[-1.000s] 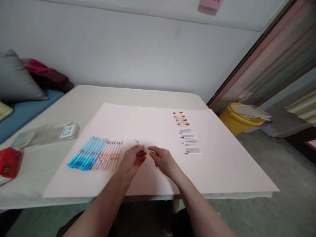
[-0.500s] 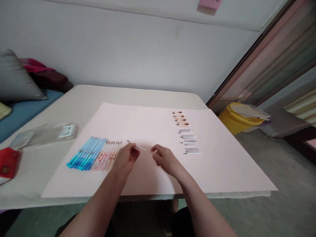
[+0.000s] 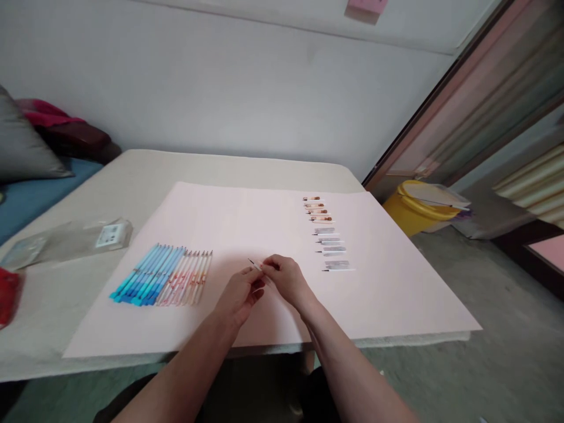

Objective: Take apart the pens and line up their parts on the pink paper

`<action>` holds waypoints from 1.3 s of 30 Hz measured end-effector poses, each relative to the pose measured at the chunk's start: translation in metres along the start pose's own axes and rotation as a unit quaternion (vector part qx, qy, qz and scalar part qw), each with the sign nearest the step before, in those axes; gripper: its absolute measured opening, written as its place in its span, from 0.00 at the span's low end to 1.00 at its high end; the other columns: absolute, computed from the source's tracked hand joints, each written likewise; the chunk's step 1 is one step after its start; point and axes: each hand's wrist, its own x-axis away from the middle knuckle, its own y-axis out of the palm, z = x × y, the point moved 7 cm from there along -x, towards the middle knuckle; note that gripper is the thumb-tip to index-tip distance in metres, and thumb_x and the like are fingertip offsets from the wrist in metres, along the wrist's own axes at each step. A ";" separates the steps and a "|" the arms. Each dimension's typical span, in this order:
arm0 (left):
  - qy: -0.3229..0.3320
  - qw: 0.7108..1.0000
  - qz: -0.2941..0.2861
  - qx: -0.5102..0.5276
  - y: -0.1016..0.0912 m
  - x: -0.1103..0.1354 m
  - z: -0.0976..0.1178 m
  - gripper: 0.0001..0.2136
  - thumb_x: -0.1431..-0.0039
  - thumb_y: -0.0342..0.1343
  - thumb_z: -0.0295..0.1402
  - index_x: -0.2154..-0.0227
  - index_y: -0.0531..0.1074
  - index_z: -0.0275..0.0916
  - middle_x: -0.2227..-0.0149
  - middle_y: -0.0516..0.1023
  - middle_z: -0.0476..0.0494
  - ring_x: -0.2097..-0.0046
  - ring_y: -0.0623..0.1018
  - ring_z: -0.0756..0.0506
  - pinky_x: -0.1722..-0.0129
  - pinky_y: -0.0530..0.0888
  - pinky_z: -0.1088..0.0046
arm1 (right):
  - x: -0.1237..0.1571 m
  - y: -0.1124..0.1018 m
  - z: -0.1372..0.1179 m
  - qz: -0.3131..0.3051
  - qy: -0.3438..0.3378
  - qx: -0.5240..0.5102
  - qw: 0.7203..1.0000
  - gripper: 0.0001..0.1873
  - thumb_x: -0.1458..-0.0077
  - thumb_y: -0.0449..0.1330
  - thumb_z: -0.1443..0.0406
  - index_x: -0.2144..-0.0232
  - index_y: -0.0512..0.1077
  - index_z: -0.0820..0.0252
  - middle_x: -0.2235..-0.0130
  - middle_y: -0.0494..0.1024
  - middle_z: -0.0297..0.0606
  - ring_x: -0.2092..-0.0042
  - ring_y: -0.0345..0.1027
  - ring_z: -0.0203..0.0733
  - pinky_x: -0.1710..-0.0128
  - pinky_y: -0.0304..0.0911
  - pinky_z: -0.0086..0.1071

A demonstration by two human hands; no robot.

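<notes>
Over the pink sheet, my left hand (image 3: 244,291) pinches a thin white pen refill (image 3: 253,262) whose dark tip points up and left. My right hand (image 3: 286,279) meets it, fingertips closed round the refill's other end, which they mostly hide. To the left lie a row of blue pens (image 3: 147,275) and, touching it, a row of white pens with red and orange prints (image 3: 189,277). Right of my hands, a column holds grey clear pen parts (image 3: 337,264) with white refills beside them, and farther back brown-and-cream pen parts (image 3: 318,212) with refills.
The pink sheet (image 3: 379,305) covers much of a cloth-covered table (image 3: 229,164) against a wall. A clear plastic bag (image 3: 73,241) and a red object (image 3: 9,294) lie at the left. A yellow bucket (image 3: 418,205) stands on the floor at the right.
My left hand has moved right with the refill, and my right hand has come in to meet it and closed on its end. The view has shifted slightly.
</notes>
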 end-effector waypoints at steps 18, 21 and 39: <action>0.037 0.999 -0.013 0.027 0.000 -0.003 -0.001 0.09 0.63 0.65 0.29 0.80 0.70 0.33 0.77 0.71 0.48 0.75 0.71 0.53 0.72 0.69 0.77 | 0.018 0.016 -0.022 -0.078 -0.045 0.221 0.971 0.16 0.49 0.48 0.73 0.58 0.65 0.60 0.58 0.70 0.41 0.58 0.62 0.40 0.62 0.54 0.30; 0.048 0.999 -0.001 -0.007 -0.001 -0.003 0.001 0.10 0.63 0.66 0.30 0.81 0.69 0.33 0.78 0.71 0.48 0.75 0.71 0.53 0.72 0.69 0.76 | 0.017 0.019 -0.023 -0.071 -0.053 0.254 0.963 0.14 0.45 0.46 0.72 0.58 0.65 0.60 0.59 0.69 0.42 0.59 0.61 0.41 0.63 0.54 0.31; -0.012 0.999 0.037 0.032 -0.005 -0.011 0.012 0.09 0.56 0.59 0.24 0.68 0.70 0.35 0.70 0.74 0.45 0.71 0.74 0.52 0.71 0.70 0.77 | -0.011 0.022 -0.007 -0.037 -0.109 0.268 0.957 0.12 0.45 0.50 0.72 0.58 0.66 0.58 0.59 0.69 0.40 0.58 0.61 0.39 0.60 0.55 0.30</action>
